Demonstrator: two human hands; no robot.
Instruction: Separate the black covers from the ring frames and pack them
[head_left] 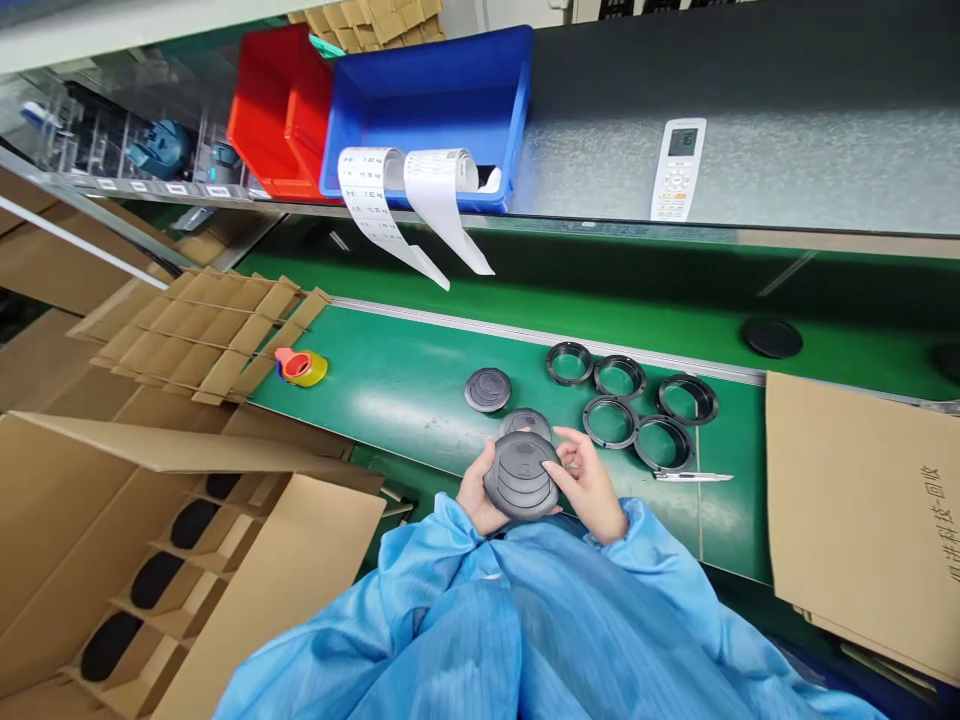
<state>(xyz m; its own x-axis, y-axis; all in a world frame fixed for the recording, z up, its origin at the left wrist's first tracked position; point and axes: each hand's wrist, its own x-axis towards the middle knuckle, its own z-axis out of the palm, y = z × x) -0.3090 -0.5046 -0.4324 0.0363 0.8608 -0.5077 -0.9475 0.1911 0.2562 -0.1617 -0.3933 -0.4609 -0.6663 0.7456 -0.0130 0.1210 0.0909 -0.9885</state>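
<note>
Both of my hands hold one dark grey round cap (pixel 522 476) with raised rings, just above the front edge of the green table (pixel 405 385). My left hand (pixel 475 497) cups its left side from below. My right hand (pixel 589 482) grips its right edge, fingers curled. A second grey cap (pixel 525 423) lies right behind it and a third (pixel 487 389) further back left. Several black rings (pixel 634 410) lie to the right on the table. Blue sleeves cover both my arms.
A cardboard box (pixel 135 560) with divider cells holding dark caps stands at lower left; a loose cardboard divider (pixel 202 335) lies behind it. A yellow-red tape dispenser (pixel 301 367), a knife (pixel 690 477), a flat carton (pixel 862 510), blue (pixel 431 100) and red (pixel 281 110) bins, a remote (pixel 678 168).
</note>
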